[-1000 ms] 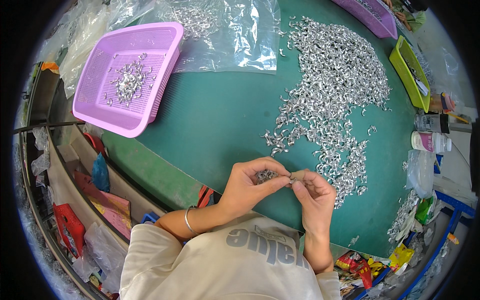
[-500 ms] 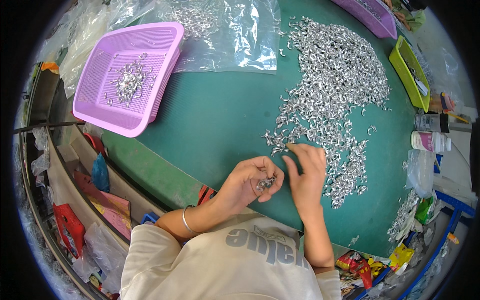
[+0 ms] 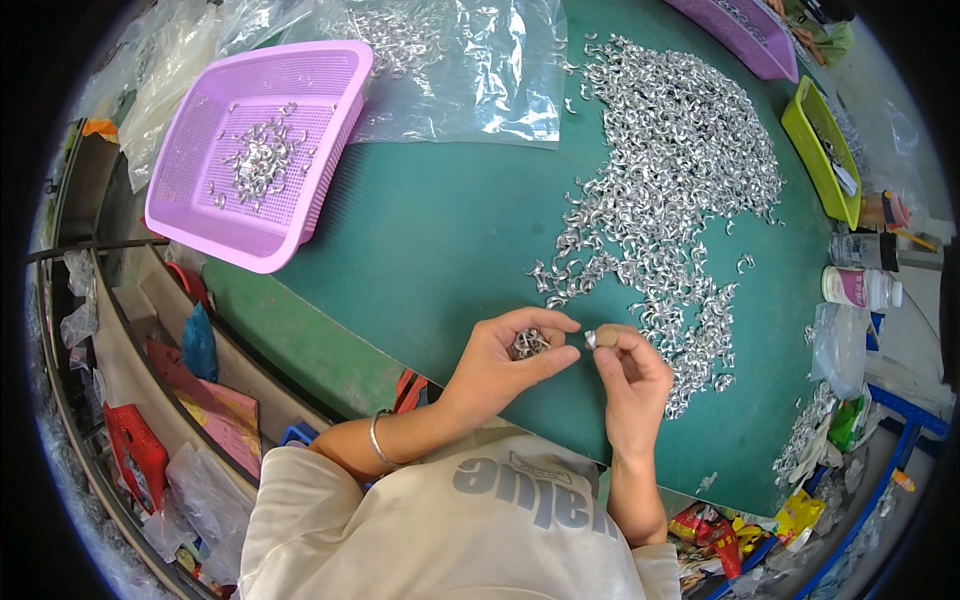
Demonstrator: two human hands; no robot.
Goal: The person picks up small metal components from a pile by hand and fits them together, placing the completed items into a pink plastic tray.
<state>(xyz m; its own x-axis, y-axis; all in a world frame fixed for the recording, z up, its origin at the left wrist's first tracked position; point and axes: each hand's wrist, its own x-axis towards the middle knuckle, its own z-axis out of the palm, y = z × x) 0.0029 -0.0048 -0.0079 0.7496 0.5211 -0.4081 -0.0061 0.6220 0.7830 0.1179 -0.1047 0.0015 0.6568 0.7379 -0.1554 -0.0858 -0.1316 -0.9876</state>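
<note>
A metal piece (image 3: 590, 340) is pinched between the thumb and fingers of the right hand (image 3: 634, 385), over the green table (image 3: 440, 220). Just beside it, the left hand (image 3: 488, 365) cups a clutch (image 3: 529, 344) of similar pieces in curled fingers, its thumb and forefinger tips parted. Beyond spreads a loose pile (image 3: 690, 150); farther left, a purple basket (image 3: 235, 246) holds more, near a clear bag (image 3: 455, 115).

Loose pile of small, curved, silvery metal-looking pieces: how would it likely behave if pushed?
The pile would probably scatter, since it lies loose. Hooked shapes in it may snag one another. Single pieces likely slide more than roll, being curved.
</note>
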